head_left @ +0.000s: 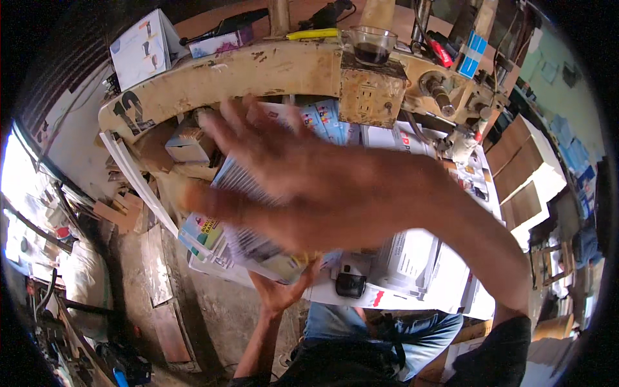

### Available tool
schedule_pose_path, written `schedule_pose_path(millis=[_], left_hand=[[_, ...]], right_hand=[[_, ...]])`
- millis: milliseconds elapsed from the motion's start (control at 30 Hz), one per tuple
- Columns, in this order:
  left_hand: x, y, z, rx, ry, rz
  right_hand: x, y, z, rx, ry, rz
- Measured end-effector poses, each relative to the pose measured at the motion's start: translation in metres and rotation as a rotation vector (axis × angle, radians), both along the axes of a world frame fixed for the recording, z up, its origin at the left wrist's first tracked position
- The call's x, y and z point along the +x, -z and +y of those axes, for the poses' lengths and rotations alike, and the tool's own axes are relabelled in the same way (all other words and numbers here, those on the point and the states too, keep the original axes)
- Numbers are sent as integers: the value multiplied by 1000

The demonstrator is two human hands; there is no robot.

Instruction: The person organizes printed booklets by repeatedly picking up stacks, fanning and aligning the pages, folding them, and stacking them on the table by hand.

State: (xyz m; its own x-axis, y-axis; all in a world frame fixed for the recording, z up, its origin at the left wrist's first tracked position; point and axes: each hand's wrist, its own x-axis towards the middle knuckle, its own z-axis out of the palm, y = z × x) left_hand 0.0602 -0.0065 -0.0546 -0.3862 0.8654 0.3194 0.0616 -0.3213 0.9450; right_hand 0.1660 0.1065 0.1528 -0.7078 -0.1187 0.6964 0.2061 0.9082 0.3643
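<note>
White tabletop: near its front edge, 1 left hand grips 1 bundle of printed sheets; 1 blurred right hand spreads open above.

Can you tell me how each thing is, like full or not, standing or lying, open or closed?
Glass cup: upright, no lid, partly filled with dark liquid.
White folded card: standing like a tent.
Yellow tool: lying down.
Printed sheets: stacked.
Right hand: open, fingers spread, blurred.
Left hand: at the sheets' lower edge; grip partly hidden.
</note>
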Motion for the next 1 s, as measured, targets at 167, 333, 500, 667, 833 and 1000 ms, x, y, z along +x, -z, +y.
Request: schedule_pose_path(millis=[167,333,500,667,833,1000], left_hand=[[-5,15,1,-154,-62,-78],[-9,24,4,248,-382,531],[-7,15,-1,-176,-129,41],[-8,23,-2,-38,-96,57],[-10,65,7,242,-236,57],[-11,51,4,44,-55,-91]], right_hand=[[9,-39,-7,-308,252,-156],[21,-27,-19,-605,65,-350],[2,7,-23,-428,-146,1],[24,-59,-17,-931,-32,-170],[10,-2,-1,-252,-31,54],[1,-49,0,-645,147,57]])
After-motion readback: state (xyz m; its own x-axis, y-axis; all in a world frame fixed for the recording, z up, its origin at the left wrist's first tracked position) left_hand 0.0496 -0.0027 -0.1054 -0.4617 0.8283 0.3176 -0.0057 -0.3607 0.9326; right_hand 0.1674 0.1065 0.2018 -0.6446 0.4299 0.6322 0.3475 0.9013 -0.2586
